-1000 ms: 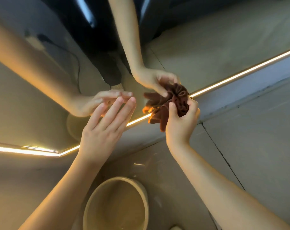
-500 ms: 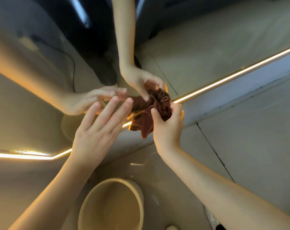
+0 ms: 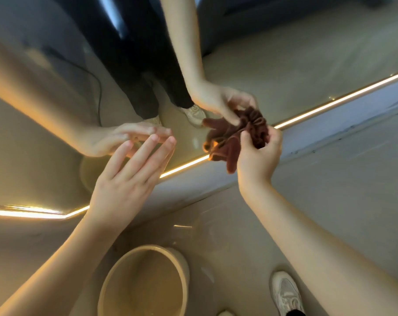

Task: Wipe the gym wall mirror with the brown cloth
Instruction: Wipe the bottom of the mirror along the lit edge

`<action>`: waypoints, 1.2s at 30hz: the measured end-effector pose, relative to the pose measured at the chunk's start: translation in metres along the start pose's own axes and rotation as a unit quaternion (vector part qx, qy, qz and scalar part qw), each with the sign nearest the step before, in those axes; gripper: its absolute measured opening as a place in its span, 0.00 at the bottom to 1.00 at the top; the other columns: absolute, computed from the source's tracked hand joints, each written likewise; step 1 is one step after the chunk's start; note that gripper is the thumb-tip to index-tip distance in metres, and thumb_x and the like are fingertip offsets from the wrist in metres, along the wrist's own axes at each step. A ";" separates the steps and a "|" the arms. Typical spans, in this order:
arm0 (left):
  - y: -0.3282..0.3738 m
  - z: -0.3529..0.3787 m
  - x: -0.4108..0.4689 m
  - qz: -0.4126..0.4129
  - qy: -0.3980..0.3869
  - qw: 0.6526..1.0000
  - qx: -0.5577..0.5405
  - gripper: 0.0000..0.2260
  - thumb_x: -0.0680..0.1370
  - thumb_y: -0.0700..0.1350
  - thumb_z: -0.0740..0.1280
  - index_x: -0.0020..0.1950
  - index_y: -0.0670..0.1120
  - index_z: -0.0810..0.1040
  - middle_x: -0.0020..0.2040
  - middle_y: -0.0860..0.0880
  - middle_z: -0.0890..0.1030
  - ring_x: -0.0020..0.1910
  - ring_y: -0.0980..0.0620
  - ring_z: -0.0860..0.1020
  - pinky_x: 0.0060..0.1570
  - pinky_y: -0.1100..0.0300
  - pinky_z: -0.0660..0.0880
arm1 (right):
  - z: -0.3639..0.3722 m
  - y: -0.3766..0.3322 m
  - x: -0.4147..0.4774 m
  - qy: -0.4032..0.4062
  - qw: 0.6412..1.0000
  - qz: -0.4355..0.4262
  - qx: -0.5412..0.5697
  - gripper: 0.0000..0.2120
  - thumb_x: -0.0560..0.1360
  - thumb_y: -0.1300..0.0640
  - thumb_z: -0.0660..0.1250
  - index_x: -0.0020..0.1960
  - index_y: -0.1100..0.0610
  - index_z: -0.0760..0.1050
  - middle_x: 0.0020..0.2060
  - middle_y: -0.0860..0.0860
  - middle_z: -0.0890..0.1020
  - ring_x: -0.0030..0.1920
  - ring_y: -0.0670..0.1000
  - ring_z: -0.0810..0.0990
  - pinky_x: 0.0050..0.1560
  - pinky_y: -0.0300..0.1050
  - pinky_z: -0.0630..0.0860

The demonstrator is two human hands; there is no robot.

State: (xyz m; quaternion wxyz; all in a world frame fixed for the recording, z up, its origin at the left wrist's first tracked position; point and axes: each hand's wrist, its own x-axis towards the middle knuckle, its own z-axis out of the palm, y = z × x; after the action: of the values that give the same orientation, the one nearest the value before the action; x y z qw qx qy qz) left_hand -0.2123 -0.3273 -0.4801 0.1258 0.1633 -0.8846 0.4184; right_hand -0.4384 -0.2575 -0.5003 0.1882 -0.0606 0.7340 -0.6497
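The cloth (image 3: 236,135) is brown and bunched into a ruffled wad, just right of centre. It sits against the mirror (image 3: 284,65) at its bottom edge, where it meets its own reflection. The right hand (image 3: 258,156) grips it from 5 o'clock, with the thumb and curled fingers closed round the folds. A loose tail of fabric hangs down at the cloth's 6 o'clock.

A lit strip (image 3: 330,103) runs along the mirror's base, passing behind the cloth from 2 o'clock towards 8 o'clock.

The left hand (image 3: 125,185) is at the cloth's 8 o'clock, well apart from it. It holds nothing, and its fingers are straight and together, pointing up at the glass. The fingertips come very close to their reflection; whether they touch the mirror cannot be told.

On the floor (image 3: 353,179) at 6 o'clock stands a round beige bucket (image 3: 148,247), under the left forearm. A pale shoe (image 3: 284,295) shows at 5 o'clock, near the frame's lower edge.
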 end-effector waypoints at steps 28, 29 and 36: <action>0.033 -0.017 0.051 -0.023 -0.024 0.998 -0.056 0.20 0.82 0.38 0.53 0.71 0.33 0.71 0.78 0.39 0.60 0.80 0.39 0.48 0.78 0.45 0.49 | -0.011 -0.005 0.006 -0.126 0.983 0.124 -0.041 0.10 0.77 0.58 0.69 0.52 0.53 0.68 0.55 0.55 0.77 0.47 0.50 0.79 0.44 0.39 0.74; 0.034 -0.018 0.054 -0.018 -0.027 0.998 -0.056 0.20 0.83 0.38 0.52 0.72 0.33 0.71 0.78 0.40 0.60 0.80 0.39 0.49 0.78 0.45 0.49 | -0.012 -0.007 0.015 -0.099 0.988 0.119 -0.028 0.10 0.77 0.59 0.70 0.50 0.52 0.69 0.55 0.56 0.78 0.49 0.52 0.80 0.48 0.42 0.75; 0.043 -0.013 0.066 -0.017 -0.030 0.998 -0.055 0.21 0.83 0.39 0.53 0.74 0.33 0.67 0.79 0.39 0.55 0.80 0.41 0.46 0.78 0.45 0.45 | -0.029 -0.010 0.045 -0.059 0.993 0.103 -0.009 0.10 0.78 0.61 0.68 0.51 0.52 0.67 0.56 0.58 0.77 0.47 0.50 0.79 0.43 0.35 0.72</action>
State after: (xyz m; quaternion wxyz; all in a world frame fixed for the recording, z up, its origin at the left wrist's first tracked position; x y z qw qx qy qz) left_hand -0.2883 -0.3034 -0.4782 0.1153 0.1833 -0.9066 0.3622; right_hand -0.4916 -0.2470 -0.4971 0.2970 -0.0248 0.7300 -0.6150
